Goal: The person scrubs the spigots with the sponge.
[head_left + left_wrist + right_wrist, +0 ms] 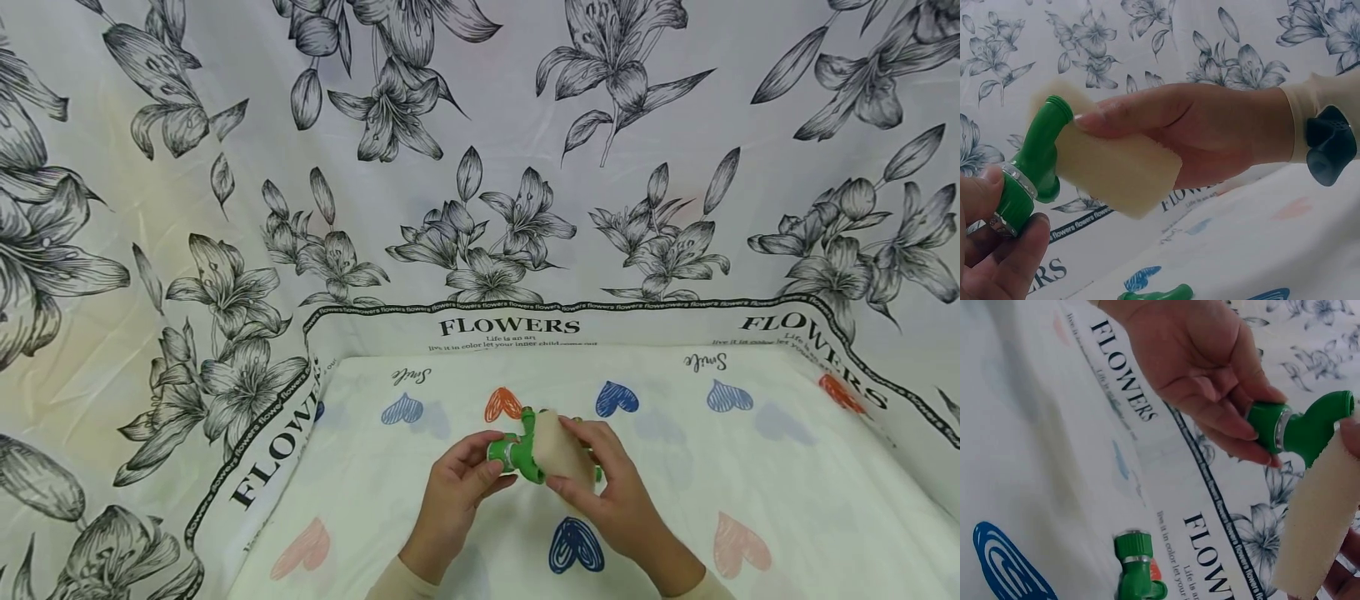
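head view: the left hand (459, 492) pinches one green pipe (528, 458) by its collar; the right hand (617, 492) grips one sponge (561, 450) beside it, above the cloth (360, 500). this looks like wiping; the next move probably calls for turning the pipe.

left wrist view: the sponge seemingly touches the pipe's curved branch.

right wrist view: a second green pipe (1135, 575) lies on the cloth, making at least two.

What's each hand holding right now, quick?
Left hand: closed, holding a green pipe fitting.
Right hand: closed, holding a pale sponge-like block.
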The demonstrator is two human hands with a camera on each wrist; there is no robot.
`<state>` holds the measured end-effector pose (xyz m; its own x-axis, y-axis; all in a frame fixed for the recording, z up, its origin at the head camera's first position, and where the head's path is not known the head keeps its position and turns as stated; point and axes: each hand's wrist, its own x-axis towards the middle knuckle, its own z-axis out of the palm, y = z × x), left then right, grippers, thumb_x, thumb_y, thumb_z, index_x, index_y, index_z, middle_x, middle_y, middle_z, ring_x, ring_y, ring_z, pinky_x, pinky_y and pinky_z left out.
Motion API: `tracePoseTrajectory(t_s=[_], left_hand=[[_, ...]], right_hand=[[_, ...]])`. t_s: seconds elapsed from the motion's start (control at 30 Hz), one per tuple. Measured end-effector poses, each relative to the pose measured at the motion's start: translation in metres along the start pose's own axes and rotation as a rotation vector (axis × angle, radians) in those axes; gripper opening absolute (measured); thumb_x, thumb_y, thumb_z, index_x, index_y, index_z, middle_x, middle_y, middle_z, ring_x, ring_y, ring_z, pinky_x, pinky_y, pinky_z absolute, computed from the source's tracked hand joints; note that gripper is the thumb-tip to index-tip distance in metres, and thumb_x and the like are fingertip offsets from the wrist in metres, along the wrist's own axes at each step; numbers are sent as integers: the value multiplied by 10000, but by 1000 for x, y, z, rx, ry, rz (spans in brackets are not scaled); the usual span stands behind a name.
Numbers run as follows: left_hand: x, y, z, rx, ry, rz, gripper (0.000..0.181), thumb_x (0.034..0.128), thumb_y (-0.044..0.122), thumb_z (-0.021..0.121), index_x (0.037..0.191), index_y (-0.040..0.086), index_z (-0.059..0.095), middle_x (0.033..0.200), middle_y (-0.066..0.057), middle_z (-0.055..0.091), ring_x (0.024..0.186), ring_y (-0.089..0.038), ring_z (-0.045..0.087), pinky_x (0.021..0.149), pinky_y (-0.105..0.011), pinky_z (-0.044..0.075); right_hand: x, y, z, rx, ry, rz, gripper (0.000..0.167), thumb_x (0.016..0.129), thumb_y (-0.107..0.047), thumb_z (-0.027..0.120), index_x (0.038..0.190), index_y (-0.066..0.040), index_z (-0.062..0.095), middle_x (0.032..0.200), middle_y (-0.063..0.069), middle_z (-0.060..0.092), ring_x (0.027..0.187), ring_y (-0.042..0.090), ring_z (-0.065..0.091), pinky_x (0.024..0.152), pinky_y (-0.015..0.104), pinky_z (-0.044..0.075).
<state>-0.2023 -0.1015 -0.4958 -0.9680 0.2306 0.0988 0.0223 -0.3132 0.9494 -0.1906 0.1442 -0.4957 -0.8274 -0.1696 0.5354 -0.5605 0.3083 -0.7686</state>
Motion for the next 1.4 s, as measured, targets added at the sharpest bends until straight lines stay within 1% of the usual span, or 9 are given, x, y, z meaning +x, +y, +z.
tracePoseTrajectory(t_s=[0.2, 0.33, 0.4, 0.53, 0.67, 0.8, 0.97, 1.13, 1.4], left_hand=[[-3, -2, 0, 2, 0, -7, 463, 1043, 31, 736, 1431, -143, 555, 1361, -202, 689, 1143, -265, 729, 986, -475, 608], [-4, -3, 0, 7, -3, -13, 453, 1037, 32, 742, 1428, -125, 573, 1357, -208, 688, 1155, -278, 728, 986, -486, 606], [-5, -3, 1, 12, -8, -13, 455, 1038, 34, 741, 1430, -123, 572, 1359, -216, 685, 1164, -289, 727, 989, -489, 603], [-5, -4, 1, 20, -11, -16, 457, 1042, 36, 737, 1434, -125, 566, 1365, -222, 684, 1177, -296, 724, 993, -486, 601], [-3, -4, 1, 20, 0, -14, 448, 1041, 23, 734, 1430, -126, 568, 1363, -231, 681, 1175, -297, 723, 990, -484, 603], [-2, -3, 1, 23, 15, -20, 435, 1039, 42, 747, 1417, -104, 590, 1366, -236, 678, 1182, -300, 717, 991, -479, 603], [-2, -2, -1, 18, 13, -17, 389, 1049, 51, 737, 1403, -58, 617, 1394, -282, 648, 1186, -319, 713, 997, -487, 599], [-2, -2, -2, -3, 2, -3, 384, 1060, 45, 716, 1413, -60, 604, 1437, -349, 592, 1202, -330, 710, 1002, -495, 593], [-2, -2, -3, -18, 3, -8, 398, 1066, 53, 709, 1428, -67, 592, 1431, -315, 613, 1209, -328, 708, 1006, -495, 590]], right_hand=[[0, 10, 1, -128, 31, -5, 718, 927, -130, 887, 1567, -193, 567, 1422, -5, 574, 1264, 206, 558, 975, 521, 607], [2, 15, 0, -207, 88, 16, 728, 912, -135, 901, 1558, -118, 566, 1391, 59, 578, 1217, 214, 554, 921, 571, 612], [3, 16, 0, -219, 111, 33, 736, 902, -132, 910, 1551, -92, 566, 1390, 81, 578, 1202, 223, 553, 904, 581, 608], [1, 15, 0, -178, 107, 62, 725, 918, -146, 901, 1556, -94, 561, 1390, 78, 578, 1181, 229, 556, 897, 571, 612], [-2, 13, 3, -139, 80, 77, 709, 955, -184, 875, 1582, -156, 546, 1399, 23, 568, 1191, 197, 556, 927, 480, 622], [-5, 9, 6, -94, 48, 57, 703, 965, -167, 861, 1590, -203, 540, 1400, -15, 562, 1227, 194, 559, 978, 412, 603], [-6, -1, 7, -39, 1, 58, 673, 980, -178, 847, 1578, -247, 546, 1421, -44, 558, 1242, 202, 562, 988, 436, 598], [-4, -5, 4, 11, -24, 97, 636, 998, -201, 830, 1566, -260, 550, 1436, -44, 575, 1201, 223, 592, 944, 409, 608], [-3, -10, 1, 102, -56, 148, 609, 1012, -204, 813, 1558, -264, 549, 1448, -25, 580, 1190, 282, 600, 923, 386, 616]])
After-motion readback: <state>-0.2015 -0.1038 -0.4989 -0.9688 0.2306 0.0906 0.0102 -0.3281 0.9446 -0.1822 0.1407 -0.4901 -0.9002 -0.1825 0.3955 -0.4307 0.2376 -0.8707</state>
